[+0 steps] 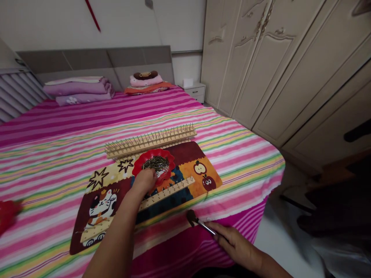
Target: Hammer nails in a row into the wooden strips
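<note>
My left hand (147, 179) reaches down into a red scalloped bowl (136, 166) of loose metal nails (159, 165). Its fingers look curled together at the near side of the pile, and the fingertips are hidden. In my right hand (232, 243) is a hammer (206, 227), gripped by the handle, with its dark head low over the near edge of the bed. Between the hands, a narrow wooden strip (171, 190) with a row of upright nails lies across a patterned mat (213, 170). My left forearm covers the strip's middle.
Behind the bowl, several wooden strips (150, 143) bristling with nails lie together. Another red object (7, 214) is at the left edge. Folded bedding (81, 90) rests by the headboard (139, 58). A wardrobe (261, 69) stands right of the striped bed cover (246, 154).
</note>
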A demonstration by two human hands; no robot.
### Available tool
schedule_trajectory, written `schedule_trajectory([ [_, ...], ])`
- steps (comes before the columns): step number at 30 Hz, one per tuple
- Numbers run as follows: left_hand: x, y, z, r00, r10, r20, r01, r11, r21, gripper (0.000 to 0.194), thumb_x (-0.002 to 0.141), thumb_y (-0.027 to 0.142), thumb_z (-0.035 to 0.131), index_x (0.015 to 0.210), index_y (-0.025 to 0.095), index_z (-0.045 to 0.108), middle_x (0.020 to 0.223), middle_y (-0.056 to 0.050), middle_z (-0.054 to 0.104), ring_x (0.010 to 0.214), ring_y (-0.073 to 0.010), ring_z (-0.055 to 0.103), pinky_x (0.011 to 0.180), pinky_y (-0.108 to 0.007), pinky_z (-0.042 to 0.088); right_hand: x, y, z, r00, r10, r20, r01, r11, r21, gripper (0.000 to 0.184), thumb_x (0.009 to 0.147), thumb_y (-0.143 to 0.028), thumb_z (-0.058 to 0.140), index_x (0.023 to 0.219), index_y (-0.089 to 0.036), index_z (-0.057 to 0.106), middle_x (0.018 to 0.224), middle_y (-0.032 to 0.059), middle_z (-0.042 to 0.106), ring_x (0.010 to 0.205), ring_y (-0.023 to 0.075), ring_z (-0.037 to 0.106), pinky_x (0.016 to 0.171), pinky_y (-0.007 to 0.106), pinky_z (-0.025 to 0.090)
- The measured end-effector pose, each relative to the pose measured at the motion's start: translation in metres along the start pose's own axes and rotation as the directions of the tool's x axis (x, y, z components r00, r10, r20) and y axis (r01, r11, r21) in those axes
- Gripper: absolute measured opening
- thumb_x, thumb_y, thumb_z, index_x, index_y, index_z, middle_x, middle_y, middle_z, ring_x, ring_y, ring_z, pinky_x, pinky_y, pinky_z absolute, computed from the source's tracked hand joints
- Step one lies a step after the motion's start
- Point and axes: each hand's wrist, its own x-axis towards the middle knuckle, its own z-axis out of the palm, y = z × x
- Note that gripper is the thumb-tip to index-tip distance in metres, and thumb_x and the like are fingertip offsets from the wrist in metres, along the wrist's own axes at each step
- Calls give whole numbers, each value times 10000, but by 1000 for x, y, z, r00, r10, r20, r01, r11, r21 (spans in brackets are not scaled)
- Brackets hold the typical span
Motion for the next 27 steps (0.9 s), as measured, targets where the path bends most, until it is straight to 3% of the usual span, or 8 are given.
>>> schedule_trajectory([
  [3,-17,-10,-10,996,-16,-90,-14,945,-328,169,746,244,488,759,181,644,712,-40,673,654,-155,602,623,-250,438,0,-1,0,1000,13,11,-13,1000,-10,415,966,-251,381,1362,-231,502,1011,59,717,853,170,676,803,274,532],
  [5,-34,-18,-15,990,-80,-118,-25,716,-698,188,676,329,562,768,187,644,683,-14,663,629,-143,591,594,-239,442,1,-2,0,1000,17,12,-17,1000,-13,419,959,-245,390,1363,-230,499,1029,59,718,815,163,679,766,267,538],
  [7,-52,-24,-17,988,-139,-68,-3,424,-905,288,576,376,661,784,177,667,700,-18,677,631,-132,592,585,-225,450,1,-3,0,1000,14,12,-13,1000,-10,418,954,-237,401,1359,-234,503,1057,61,715,825,163,681,774,269,538],
  [9,-71,-29,-15,984,-177,17,62,246,-967,371,502,385,739,791,156,698,727,-41,695,646,-126,600,587,-213,461,1,-3,0,1000,6,12,-6,1000,-10,414,950,-224,406,1349,-239,512,1079,63,711,860,166,681,800,275,533],
  [13,-103,-33,-2,959,-235,158,171,36,-985,459,406,362,841,794,145,725,752,-61,713,689,-140,635,635,-222,510,0,-2,2,1000,13,6,-13,999,-41,413,940,-207,399,1334,-216,525,985,62,728,805,166,687,769,276,543],
  [17,-122,-37,20,929,-314,197,193,-42,-980,503,350,370,879,773,146,725,688,-37,701,625,-120,621,595,-204,518,-1,1,3,1000,19,9,-18,999,-50,416,936,-206,383,1324,-188,532,963,78,727,887,186,690,828,302,536],
  [21,-127,-38,44,884,-455,105,111,-13,-994,461,409,400,853,776,155,720,753,-14,702,581,-69,573,529,-156,488,-1,2,4,1000,5,3,-5,999,-38,415,943,-227,392,1335,-185,522,1114,108,700,995,194,673,881,318,521],
  [27,-120,-30,66,815,-579,17,43,32,-999,444,470,414,780,807,142,680,754,-23,689,684,-132,641,604,-236,561,-2,2,4,1000,4,-17,-5,998,-57,410,952,-264,388,1326,-188,536,1122,117,700,1015,200,669,889,329,520],
])
